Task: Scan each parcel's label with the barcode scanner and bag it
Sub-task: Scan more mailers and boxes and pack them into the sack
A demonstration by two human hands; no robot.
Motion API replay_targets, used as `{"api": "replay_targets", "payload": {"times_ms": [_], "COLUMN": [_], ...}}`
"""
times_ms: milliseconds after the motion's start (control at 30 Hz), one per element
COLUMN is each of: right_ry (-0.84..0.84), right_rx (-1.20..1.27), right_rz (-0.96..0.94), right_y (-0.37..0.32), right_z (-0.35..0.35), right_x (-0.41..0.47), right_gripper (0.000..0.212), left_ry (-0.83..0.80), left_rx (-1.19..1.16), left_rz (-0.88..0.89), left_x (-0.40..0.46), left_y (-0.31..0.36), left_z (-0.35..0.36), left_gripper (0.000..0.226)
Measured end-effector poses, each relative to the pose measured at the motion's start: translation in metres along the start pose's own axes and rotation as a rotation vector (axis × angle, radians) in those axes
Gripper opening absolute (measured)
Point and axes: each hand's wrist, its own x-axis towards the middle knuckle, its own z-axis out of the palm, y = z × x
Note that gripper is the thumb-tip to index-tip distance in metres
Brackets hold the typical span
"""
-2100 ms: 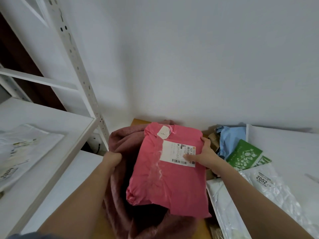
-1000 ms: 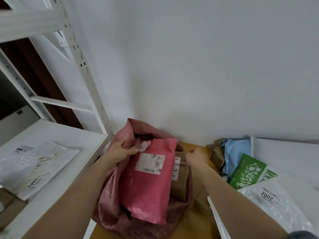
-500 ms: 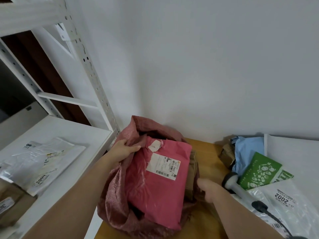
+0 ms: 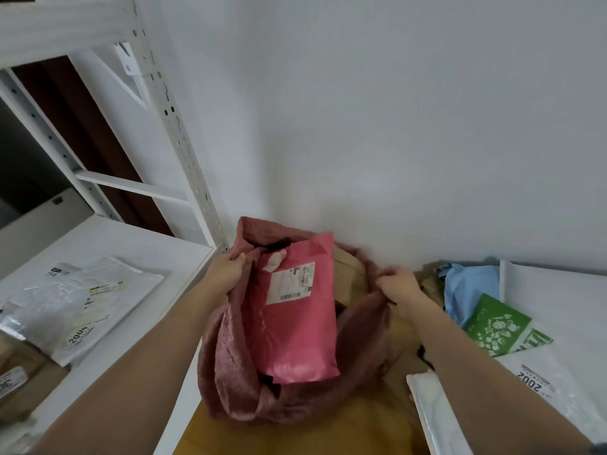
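Note:
A dusty-pink fabric bag [image 4: 226, 349] stands open on a yellow-brown surface [image 4: 345, 431]. A pink parcel [image 4: 295, 333] with a white barcode label [image 4: 289, 283] sticks up out of the bag, and a brown parcel [image 4: 349, 277] sits behind it. My left hand [image 4: 225, 272] grips the bag's left rim. My right hand [image 4: 399, 285] grips the bag's right rim. The two hands hold the mouth spread apart. No barcode scanner shows in this view.
To the right lie a blue parcel [image 4: 466, 290], a green printed parcel [image 4: 496, 326] and clear mailers marked 2002 [image 4: 538, 382]. A white shelf [image 4: 138, 244] on the left carries mailers marked 2004 [image 4: 75, 310]. A perforated white upright [image 4: 177, 133] rises just behind the bag.
My right hand let go of the pink parcel, which dropped into the bag, then rose from the bag's lower right to grip its right rim. The scanner seen at right has left the view.

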Motion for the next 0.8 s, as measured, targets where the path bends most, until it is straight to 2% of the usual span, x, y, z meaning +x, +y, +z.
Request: {"api": "replay_targets", "payload": {"times_ms": [100, 167, 233, 300, 333, 433, 467, 567, 600, 700, 733, 800], "right_ry": [0.059, 0.070, 0.283, 0.541, 0.572, 0.397, 0.422, 0.677, 0.667, 0.447, 0.457, 0.619], "right_rx": [-0.021, -0.117, -0.156, -0.093, -0.098, -0.198, -0.189, -0.077, -0.093, -0.221, -0.194, -0.047], "right_rz": [-0.339, -0.485, -0.597, -0.627, -0.616, -0.568, -0.577, -0.617, -0.619, -0.654, -0.690, -0.765], "right_y": [-0.055, -0.075, -0.081, -0.089, -0.091, -0.088, -0.088, -0.102, -0.106, -0.112, -0.115, -0.127], "right_z": [-0.029, -0.042, -0.055, -0.067, -0.072, -0.072, -0.071, -0.078, -0.079, -0.078, -0.078, -0.083], "right_x": [-0.014, -0.025, -0.027, -0.028, -0.028, -0.023, -0.023, -0.028, -0.025, -0.023, -0.026, -0.037], "right_gripper": [0.031, 0.042, 0.044, 0.042, 0.043, 0.050, 0.050, 0.042, 0.043, 0.050, 0.050, 0.047], "left_ry": [0.121, 0.174, 0.310, 0.444, 0.461, 0.306, 0.293, 0.397, 0.391, 0.295, 0.326, 0.444], "left_rx": [-0.027, -0.037, -0.090, -0.172, -0.167, -0.093, -0.088, -0.048, 0.000, 0.126, 0.131, 0.095], "left_rz": [-0.005, 0.033, 0.120, 0.166, 0.167, 0.100, 0.102, 0.115, 0.119, 0.079, 0.082, 0.075], "left_x": [-0.003, -0.005, -0.005, -0.001, 0.002, 0.009, 0.009, 0.005, 0.005, 0.004, 0.003, 0.001], "left_y": [0.014, 0.024, 0.039, 0.053, 0.056, 0.052, 0.051, 0.055, 0.054, 0.051, 0.053, 0.058], "left_z": [0.011, 0.014, 0.010, -0.001, -0.006, -0.011, -0.011, -0.016, -0.017, -0.018, -0.018, -0.024], "left_gripper": [0.034, 0.032, 0.036, 0.041, 0.041, 0.039, 0.037, 0.034, 0.035, 0.038, 0.038, 0.040]}}
